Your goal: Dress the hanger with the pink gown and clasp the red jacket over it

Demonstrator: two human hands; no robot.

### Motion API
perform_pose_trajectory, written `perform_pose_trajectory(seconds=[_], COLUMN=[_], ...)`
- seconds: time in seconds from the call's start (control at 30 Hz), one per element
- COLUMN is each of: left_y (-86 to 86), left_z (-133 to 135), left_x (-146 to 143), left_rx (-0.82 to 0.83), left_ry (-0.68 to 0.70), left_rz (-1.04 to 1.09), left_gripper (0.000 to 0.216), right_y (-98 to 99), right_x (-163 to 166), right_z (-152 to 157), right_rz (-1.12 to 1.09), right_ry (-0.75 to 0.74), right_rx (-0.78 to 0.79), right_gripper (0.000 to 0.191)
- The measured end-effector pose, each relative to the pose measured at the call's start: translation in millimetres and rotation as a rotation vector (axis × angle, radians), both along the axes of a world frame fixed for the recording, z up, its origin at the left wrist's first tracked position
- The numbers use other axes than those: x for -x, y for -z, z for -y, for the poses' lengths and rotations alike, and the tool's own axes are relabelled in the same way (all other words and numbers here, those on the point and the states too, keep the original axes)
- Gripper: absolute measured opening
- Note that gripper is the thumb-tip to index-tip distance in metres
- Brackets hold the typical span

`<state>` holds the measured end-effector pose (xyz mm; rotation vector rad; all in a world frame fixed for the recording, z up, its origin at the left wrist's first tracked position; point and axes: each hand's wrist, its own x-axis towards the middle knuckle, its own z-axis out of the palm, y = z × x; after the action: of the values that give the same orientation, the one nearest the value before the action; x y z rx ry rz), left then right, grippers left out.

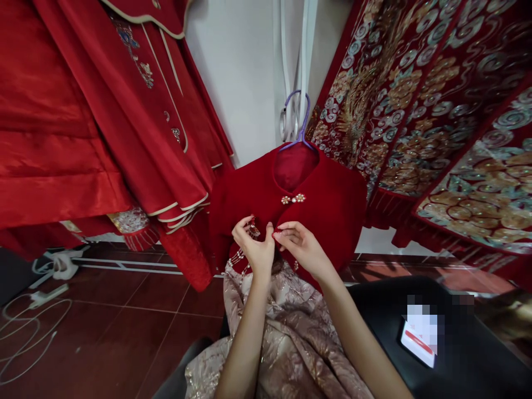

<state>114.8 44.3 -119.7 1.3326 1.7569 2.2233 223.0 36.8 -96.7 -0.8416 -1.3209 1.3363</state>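
Observation:
A dark red velvet cape [332, 205] hangs on a purple hanger [297, 119] in front of me, with a pearl clasp [293, 198] at its neck. Both my hands meet at the cape's front edge below that clasp. My left hand [253, 244] is closed in a pinch on the edge, next to a beaded tassel ornament [243, 252]. My right hand [299, 241] pinches the opposite edge, fingertips touching the left thumb. A pale pink brocade skirt [286, 327] hangs beneath the cape, between my forearms.
Red satin robes [103, 111] with cream trim hang at the left. Red garments with gold and teal embroidery [436, 100] hang at the right. A black seat [415, 310] with a card on it sits at lower right. White cables [33, 316] lie on the dark red tiled floor.

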Motion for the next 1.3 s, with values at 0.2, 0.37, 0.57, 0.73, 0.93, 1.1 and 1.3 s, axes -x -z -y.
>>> perform_pose_trajectory(seconds=[0.2,0.37,0.57,0.73,0.93,1.1,1.3], left_y=[12.6,6.4,4.1,2.3,1.8,2.8,1.0], left_z=[-12,-7,-6,-4,-3,-3,-2], left_x=[5,10,22,25,24,25,24], left_rx=[0.022,0.019,0.023,0.022,0.042,0.039,0.047], left_ry=[0.191,0.303,0.399,0.422,0.441,0.452,0.467], left_rz=[0.183,0.274,0.427,0.350,0.300,0.295,0.271], left_gripper=[0.030,0.017,0.025,0.030,0.034,0.034,0.031], right_y=[2.2,3.5,7.4,12.2,13.7,11.9,12.5], right_x=[-5,-1,24,28,24,21,21], right_z=[-2,-9,-32,-34,-30,-27,-26], right_rz=[0.037,0.032,0.112,0.174,0.180,0.168,0.189], right_ry=[-0.028,0.085,0.190,0.224,0.215,0.173,0.187], right_rx=[0.011,-0.138,-0.346,-0.431,-0.496,-0.483,-0.472], right_gripper=[0.035,0.026,0.016,0.011,0.010,0.010,0.012])
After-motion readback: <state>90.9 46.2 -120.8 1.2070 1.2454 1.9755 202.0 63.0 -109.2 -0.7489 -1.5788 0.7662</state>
